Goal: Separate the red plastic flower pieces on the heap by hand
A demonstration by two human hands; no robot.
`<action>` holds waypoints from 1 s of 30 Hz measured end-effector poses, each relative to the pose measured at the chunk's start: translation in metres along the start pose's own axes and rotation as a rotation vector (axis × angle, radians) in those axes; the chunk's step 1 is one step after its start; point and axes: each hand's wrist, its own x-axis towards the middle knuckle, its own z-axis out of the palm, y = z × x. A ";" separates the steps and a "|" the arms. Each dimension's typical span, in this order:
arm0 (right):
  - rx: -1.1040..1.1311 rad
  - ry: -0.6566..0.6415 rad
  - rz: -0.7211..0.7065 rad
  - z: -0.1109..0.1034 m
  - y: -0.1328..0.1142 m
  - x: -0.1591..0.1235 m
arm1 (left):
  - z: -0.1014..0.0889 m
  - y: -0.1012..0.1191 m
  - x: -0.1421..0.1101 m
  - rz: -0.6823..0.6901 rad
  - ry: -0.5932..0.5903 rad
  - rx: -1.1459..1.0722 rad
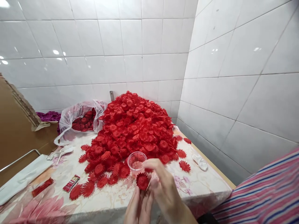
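My left hand (pixel 137 207) rises from the bottom edge and holds a red plastic flower (pixel 142 181) at its fingertips. My right hand (pixel 161 183) is curled over the same flower, fingers pinched at its right side and above it. Just behind the hands stands a small clear plastic cup (pixel 136 161) on the flowered tablecloth (pixel 112 194). A big heap of red plastic flowers (pixel 133 127) fills the table's middle, piled toward the tiled corner. Loose flowers (pixel 93 183) lie scattered at the heap's front.
A clear bag of red flowers (pixel 80 119) lies left of the heap, purple pieces (pixel 49 116) behind it. A cardboard box (pixel 16 124) stands at the left. Two red packets (pixel 71 183) lie on the cloth. White tiled walls close the back and right. A striped sleeve (pixel 263 196) shows at lower right.
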 end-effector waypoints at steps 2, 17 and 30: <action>-0.018 -0.001 0.047 -0.006 -0.004 0.020 | -0.003 0.009 -0.001 0.004 -0.007 -0.046; -0.617 -1.305 0.245 0.022 0.010 0.102 | -0.012 0.038 -0.008 -0.098 0.039 -0.108; -0.526 -1.210 0.192 0.012 0.010 0.114 | 0.009 0.041 0.006 -0.085 0.175 -0.137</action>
